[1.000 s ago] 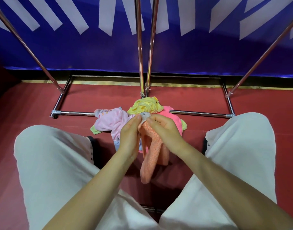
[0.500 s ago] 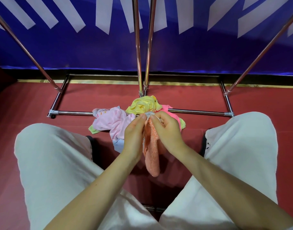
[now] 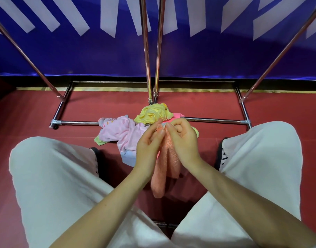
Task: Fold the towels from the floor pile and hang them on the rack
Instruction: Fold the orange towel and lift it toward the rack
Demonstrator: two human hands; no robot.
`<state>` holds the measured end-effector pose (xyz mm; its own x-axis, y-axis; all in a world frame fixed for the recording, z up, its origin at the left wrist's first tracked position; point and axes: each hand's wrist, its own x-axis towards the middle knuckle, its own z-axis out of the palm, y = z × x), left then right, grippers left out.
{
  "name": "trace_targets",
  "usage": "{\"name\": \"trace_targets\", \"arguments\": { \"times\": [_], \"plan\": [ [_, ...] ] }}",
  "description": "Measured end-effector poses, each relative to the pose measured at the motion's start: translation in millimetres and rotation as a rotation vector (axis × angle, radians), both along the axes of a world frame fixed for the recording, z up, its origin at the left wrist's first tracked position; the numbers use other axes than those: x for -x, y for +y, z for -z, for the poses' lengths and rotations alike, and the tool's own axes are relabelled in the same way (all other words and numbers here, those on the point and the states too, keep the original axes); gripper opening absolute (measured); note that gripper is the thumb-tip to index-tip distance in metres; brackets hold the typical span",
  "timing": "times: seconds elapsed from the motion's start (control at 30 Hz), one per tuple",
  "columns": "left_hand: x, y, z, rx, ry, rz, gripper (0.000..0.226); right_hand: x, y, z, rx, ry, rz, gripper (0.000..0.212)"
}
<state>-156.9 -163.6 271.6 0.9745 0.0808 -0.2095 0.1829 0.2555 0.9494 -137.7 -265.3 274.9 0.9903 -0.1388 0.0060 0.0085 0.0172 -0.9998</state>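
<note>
1. Your left hand (image 3: 147, 145) and right hand (image 3: 182, 140) met in front of you, between your knees, above the floor (image 3: 207, 108).
2. Both grips were pinching the top edge of an orange towel (image 3: 164, 167): the left fingertips (image 3: 158, 130) and the right fingertips (image 3: 168, 127) pressed on a small pale tab at its upper corner, almost touching each other.
3. The orange towel hung down from that pinch in loose, bunched folds, its lower end dangling between your forearms, clear of the pile.
4. The pile (image 3: 128, 133) lay on the red floor just beyond your hands, across the rack's near base bar.
5. In the pile, a pink towel (image 3: 117, 133) lay to the left, a yellow towel (image 3: 153, 113) sat crumpled on top at the back, and a pale blue edge and a light green edge showed underneath.
6. The rack (image 3: 146, 51) stood ahead of you: two upright poles rose close together behind the pile, slanted poles ran off at each side, and the base frame rested on the floor.
7. Your knees in white trousers (image 3: 55, 185) framed the view, with a dark shoe beside each.
8. A blue banner (image 3: 207, 56) with white strokes stood behind the rack.
</note>
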Motion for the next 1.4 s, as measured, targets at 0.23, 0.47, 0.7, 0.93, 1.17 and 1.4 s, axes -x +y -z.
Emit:
{"name": "trace_targets", "arguments": {
  "times": [0.23, 0.47, 0.7, 0.93, 1.17, 1.4],
  "plan": [
    [3.1, -0.9, 4.4, 0.007, 0.020, -0.019, 0.032, 2.4, -1.1, 7.9, -0.041, -0.002, -0.037, 0.011],
    [5.4, 3.5, 7.4, -0.048, 0.024, 0.004, 0.034, 4.3, -2.9, 11.6, -0.032, 0.038, -0.043, 0.013],
    [6.3, 8.3, 0.8, 0.022, 0.033, -0.071, 0.020, 6.2, -2.2, 12.3, 0.043, 0.049, -0.134, 0.020],
    [2.1, 16.5, -7.7, -0.039, 0.007, -0.128, 0.017, 1.9, 1.5, 3.0, -0.032, 0.037, -0.248, 0.007],
    [-17.9, 48.4, -27.3, -0.239, -0.156, -0.124, 0.019, -12.8, -4.3, 6.4, 0.374, -0.001, -0.482, 0.022],
    [-21.7, 69.9, -31.5, -0.320, -0.233, 0.120, 0.021, -8.6, -0.6, 4.9, 0.297, 0.000, -0.538, 0.046]
  ]
}}
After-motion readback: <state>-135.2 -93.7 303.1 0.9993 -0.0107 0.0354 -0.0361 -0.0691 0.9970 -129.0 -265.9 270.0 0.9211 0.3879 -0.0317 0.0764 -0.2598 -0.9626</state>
